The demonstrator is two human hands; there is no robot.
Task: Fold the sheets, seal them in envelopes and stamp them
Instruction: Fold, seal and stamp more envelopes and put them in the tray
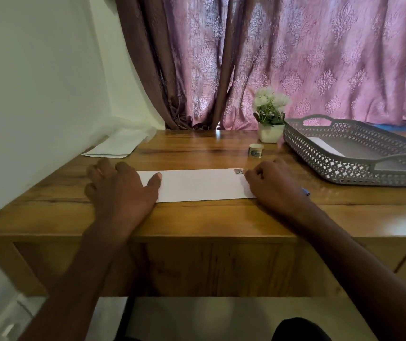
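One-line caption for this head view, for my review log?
Left hand flat on a white envelope on the desk; right hand at its stamped corner.

Both arms reach forward; left hand (120, 188) lies flat, fingers spread, right hand (274, 187) loosely curled.

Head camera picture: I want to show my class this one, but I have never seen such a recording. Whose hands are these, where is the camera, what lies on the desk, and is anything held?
There is no machine here. A person wears one wide-angle camera on the head, looking down over both bare arms.

On the wooden desk lies a white envelope with a small stamp at its far right corner. The left hand rests flat on its left end. The right hand sits with curled fingers at the right end, beside the stamp; I cannot tell if it pinches anything.

Further back stand a small stamp roll, a potted white flower and a grey basket tray holding paper. More white sheets lie far left.
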